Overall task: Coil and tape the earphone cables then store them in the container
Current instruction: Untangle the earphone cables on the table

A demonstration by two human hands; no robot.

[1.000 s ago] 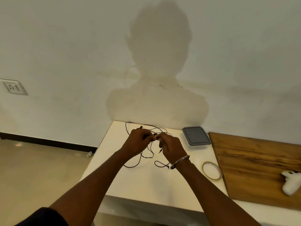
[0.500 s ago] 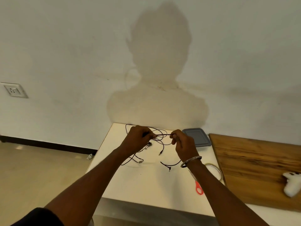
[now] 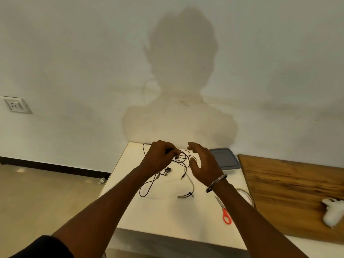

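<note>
L hand [image 3: 160, 157] pinches the black earphone cable [image 3: 183, 158] just above the counter [image 3: 167, 216]. Loops hang loose, buds and plug trail on the surface. R hand [image 3: 203, 162] is released, fingers spread beside the loops; can't tell if the thumb touches one.

Risk, imo: w/ one pinch only, loops may slip or knot, and the tail could snag the paler cable [image 3: 191, 185].

Tape roll [image 3: 248, 197] sits mostly behind the R forearm, scissors [image 3: 226, 216] partly too. Container [image 3: 226, 159] is lidded, inside unseen.
</note>
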